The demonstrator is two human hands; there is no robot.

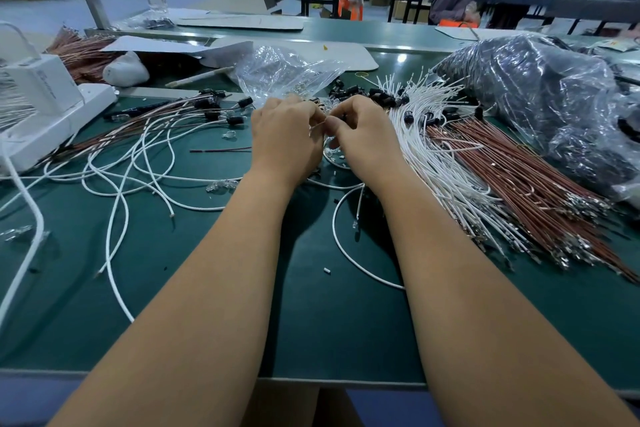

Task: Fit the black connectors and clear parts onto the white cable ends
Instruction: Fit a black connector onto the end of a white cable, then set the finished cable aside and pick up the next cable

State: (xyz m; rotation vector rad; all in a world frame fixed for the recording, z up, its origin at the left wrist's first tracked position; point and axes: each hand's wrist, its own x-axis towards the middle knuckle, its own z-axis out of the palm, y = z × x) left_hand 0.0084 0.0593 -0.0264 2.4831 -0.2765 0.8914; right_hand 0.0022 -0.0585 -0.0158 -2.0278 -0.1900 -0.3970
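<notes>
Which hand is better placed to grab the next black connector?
Right, probably. The right hand sits nearer the loose black connectors, just beyond its knuckles; the left hand is farther off.

Over the green table (311, 322) the left hand (282, 137) and right hand (363, 139) meet with fingers (330, 123) curled, pinching something small between them that cannot be made out. A fan of white cables (440, 149) and brown wires (512, 177) lies just right of the hands, loose black connectors (381, 95) and a crumpled clear bag (280, 71) beyond them. Looped white cables with black ends sprawl to the left, near a white machine (45, 104).
</notes>
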